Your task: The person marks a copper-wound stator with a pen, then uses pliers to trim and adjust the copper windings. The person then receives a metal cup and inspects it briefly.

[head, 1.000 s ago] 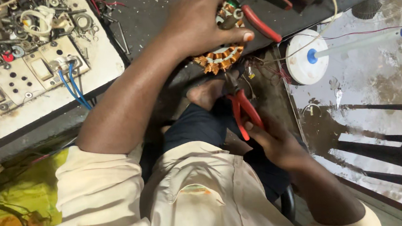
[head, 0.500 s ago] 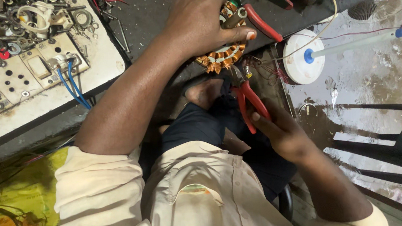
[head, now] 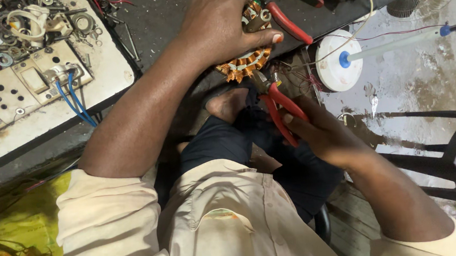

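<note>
Head camera view, looking down over the person's chest and lap: the left hand [head: 226, 24] is spread over a wound motor stator [head: 245, 62] with copper-coloured coils, palm on top and thumb stretched out to the right along its edge, so the hand is closed down on it and holds it at the near edge of the dark worktop [head: 161, 20]. Only the near arc of the coils shows below the palm; the rest is hidden by the hand. The right hand [head: 325, 134] is curled around the red handles of a pair of pliers [head: 277, 106], fingers wrapped on both handles. The metal nose of the pliers points up and left and sits right at the near rim of the stator; whether it touches a wire there is too small to tell. Thin reddish wires [head: 302, 74] hang just right of the stator. A second red-handled tool [head: 290, 24] lies on the worktop just right of the left thumb. Further right stands a white round disc [head: 336, 64] with a blue centre. Far left, a white switch board [head: 27, 86] with blue wires [head: 73, 101] lies among loose metal parts. A bare foot [head: 229, 104] rests below the stator.
</note>
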